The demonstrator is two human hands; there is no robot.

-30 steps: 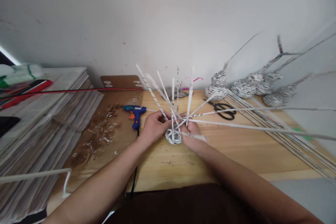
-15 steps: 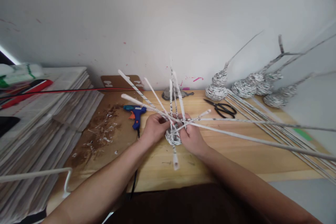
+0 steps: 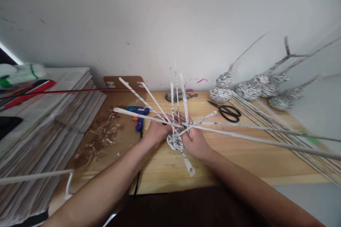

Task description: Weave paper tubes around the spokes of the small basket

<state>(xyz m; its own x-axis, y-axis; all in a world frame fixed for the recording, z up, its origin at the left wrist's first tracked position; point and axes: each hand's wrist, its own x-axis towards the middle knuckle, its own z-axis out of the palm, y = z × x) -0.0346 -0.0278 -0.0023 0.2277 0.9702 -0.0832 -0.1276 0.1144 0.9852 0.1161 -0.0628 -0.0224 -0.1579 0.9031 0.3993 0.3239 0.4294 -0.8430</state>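
A small woven piece of rolled newspaper tubes [image 3: 175, 142] sits between both hands above the wooden table [image 3: 239, 156]. Several loose paper tubes [image 3: 149, 97] fan out from it, upward and to the left, and two long ones [image 3: 266, 142] run far to the right. My left hand [image 3: 157, 132] grips its left side with fingers closed. On the right side, my right hand [image 3: 195, 141] is closed round it too. One short tube end [image 3: 189, 166] points down toward me.
A blue glue gun [image 3: 137, 115] lies just left of my hands, its black cord running off the table's front. Black scissors [image 3: 227, 111] lie to the right. Finished woven pieces [image 3: 221, 87] stand along the wall. Long tubes [image 3: 293, 142] lie at right; stacked newspapers [image 3: 48, 120] at left.
The woven piece has been turned in my hands: the fan of tubes swung leftward, and one short tube that pointed right now points down toward me.
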